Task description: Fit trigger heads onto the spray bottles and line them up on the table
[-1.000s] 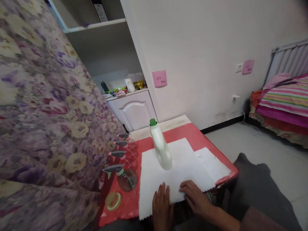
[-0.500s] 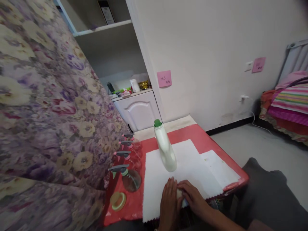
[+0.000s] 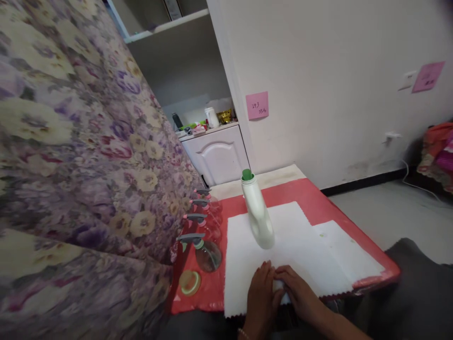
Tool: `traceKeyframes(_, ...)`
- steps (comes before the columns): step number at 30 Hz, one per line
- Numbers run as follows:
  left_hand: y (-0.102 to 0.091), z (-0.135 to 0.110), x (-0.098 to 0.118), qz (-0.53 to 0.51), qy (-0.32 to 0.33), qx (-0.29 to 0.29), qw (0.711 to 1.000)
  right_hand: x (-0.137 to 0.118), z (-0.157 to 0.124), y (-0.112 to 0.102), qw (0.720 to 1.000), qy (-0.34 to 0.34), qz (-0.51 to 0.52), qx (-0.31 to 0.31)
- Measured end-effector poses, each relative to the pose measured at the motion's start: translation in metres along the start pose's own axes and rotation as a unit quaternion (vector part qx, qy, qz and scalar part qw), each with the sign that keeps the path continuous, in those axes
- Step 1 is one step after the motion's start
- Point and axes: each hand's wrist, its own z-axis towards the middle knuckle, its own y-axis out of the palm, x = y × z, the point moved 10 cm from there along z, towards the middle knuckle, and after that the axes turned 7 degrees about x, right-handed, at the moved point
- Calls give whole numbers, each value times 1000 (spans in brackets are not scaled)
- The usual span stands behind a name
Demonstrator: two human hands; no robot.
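Observation:
At the near edge of the white mat [image 3: 244, 264], my left hand [image 3: 262, 295] lies with its fingers stretched forward. My right hand [image 3: 297, 290] rests beside it, fingers slanting across so that their tips come close to the left ones. Both look open and laid flat; a pale patch shows in the gap between them, and whether it is the mat or a thing I cannot tell. Just ahead of the fingertips stands a pale green detergent bottle [image 3: 260, 215], upright, with its neck open and a green spout [image 3: 247, 175] inside. Neither hand touches it.
Several spray bottles [image 3: 208, 256] with grey triggers line the left side of the red-covered table [image 3: 293, 191]. A round lid [image 3: 190, 283] lies nearer me. A folded white paper [image 3: 348, 248] is on the right. A floral curtain [image 3: 88, 165] hangs close on the left.
The view has swung slightly, so the whole scene sits further right. Both hands stay together at the mat's near edge, and the detergent bottle keeps its place on the mat.

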Motion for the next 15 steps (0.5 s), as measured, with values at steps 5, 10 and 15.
traceKeyframes(5,-21,-9,-48,92,-76,29,992,-4,1,7,999,6,-44,6)
traceKeyframes(10,-31,-20,-63,159,-88,42,982,-10,-7,36,993,-70,-94,-9)
traceKeyframes(15,-27,-21,-61,174,-78,44,981,-11,-11,42,992,-71,-102,-29)
